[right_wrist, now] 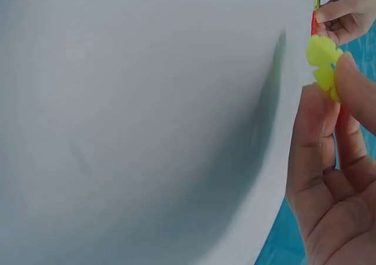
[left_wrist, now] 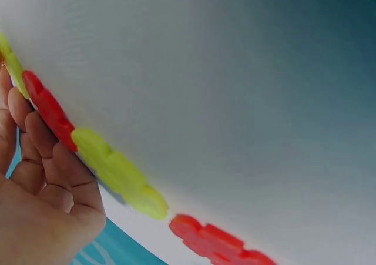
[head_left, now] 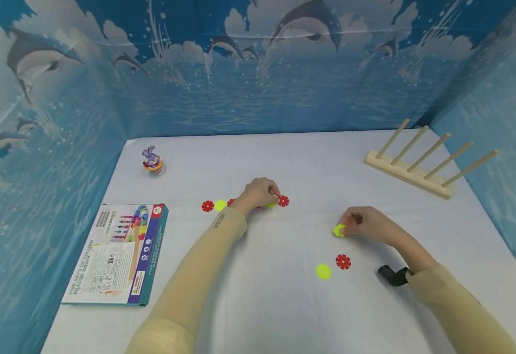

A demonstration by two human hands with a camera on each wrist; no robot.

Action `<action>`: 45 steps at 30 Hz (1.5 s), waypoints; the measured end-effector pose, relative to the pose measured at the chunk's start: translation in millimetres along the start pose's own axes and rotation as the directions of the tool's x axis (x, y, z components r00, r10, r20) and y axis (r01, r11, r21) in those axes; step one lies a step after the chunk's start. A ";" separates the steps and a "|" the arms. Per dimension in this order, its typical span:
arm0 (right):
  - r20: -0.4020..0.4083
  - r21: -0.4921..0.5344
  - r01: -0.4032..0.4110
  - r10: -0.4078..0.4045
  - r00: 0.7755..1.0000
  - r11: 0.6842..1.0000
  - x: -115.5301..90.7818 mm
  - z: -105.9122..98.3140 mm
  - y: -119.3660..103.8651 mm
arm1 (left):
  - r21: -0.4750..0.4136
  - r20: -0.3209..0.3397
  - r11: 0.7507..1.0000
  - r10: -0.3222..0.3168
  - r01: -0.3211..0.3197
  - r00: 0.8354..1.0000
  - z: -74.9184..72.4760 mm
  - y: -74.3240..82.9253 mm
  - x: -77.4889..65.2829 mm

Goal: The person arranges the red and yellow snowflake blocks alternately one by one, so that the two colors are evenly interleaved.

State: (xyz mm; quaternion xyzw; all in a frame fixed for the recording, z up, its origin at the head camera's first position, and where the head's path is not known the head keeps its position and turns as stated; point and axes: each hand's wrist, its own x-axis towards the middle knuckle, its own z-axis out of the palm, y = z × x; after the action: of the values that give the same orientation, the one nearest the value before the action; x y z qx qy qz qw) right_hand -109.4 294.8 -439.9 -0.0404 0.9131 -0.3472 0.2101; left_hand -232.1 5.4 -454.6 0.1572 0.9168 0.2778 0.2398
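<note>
My left hand (head_left: 259, 193) is over a row of flower-shaped plastic discs, thumb and forefinger pinching the edge of the red disc (head_left: 283, 200) at its right end. A yellow disc (head_left: 271, 204) shows beneath those fingers; the middle of the row is hidden by the hand and sleeve. At the row's left are a red disc (head_left: 207, 206) and a yellow disc (head_left: 220, 205). Between thumb and fingers, my right hand (head_left: 368, 223) holds another yellow flower-shaped disc (right_wrist: 324, 62) on edge above the white table. Nearer me lie a loose yellow disc (head_left: 323, 271) and a red disc (head_left: 343, 261).
A wooden stand (head_left: 410, 174) with several slanting pegs is at the far right. On the left lies a bead toy box (head_left: 116, 255), with a small purple rabbit figure (head_left: 152, 160) behind it. A black device (head_left: 392, 276) sits at my right wrist.
</note>
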 end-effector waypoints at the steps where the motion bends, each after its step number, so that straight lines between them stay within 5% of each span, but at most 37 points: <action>1: -0.007 0.009 -0.004 0.004 1.000 1.000 4.6 0.1 -2.3 | -0.003 0.001 1.000 -0.002 0.002 1.000 0.1 0.2 0.1; 24: -0.008 0.040 -0.105 0.106 0.994 0.994 99.0 17.1 -69.1 | 0.012 0.003 1.000 -0.005 0.005 1.000 -0.7 1.9 0.0; 45: -0.029 -0.064 -0.206 0.204 0.978 0.977 107.8 22.6 -83.7 | 0.007 0.021 1.000 -0.003 0.003 1.000 -3.4 5.6 -2.9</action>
State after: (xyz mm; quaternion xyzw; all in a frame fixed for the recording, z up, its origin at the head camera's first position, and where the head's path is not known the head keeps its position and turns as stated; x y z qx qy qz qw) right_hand -204.1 194.0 -438.9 0.0510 0.9257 -0.2937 0.2331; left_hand -230.6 7.2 -447.8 0.1594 0.9155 0.2726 0.2492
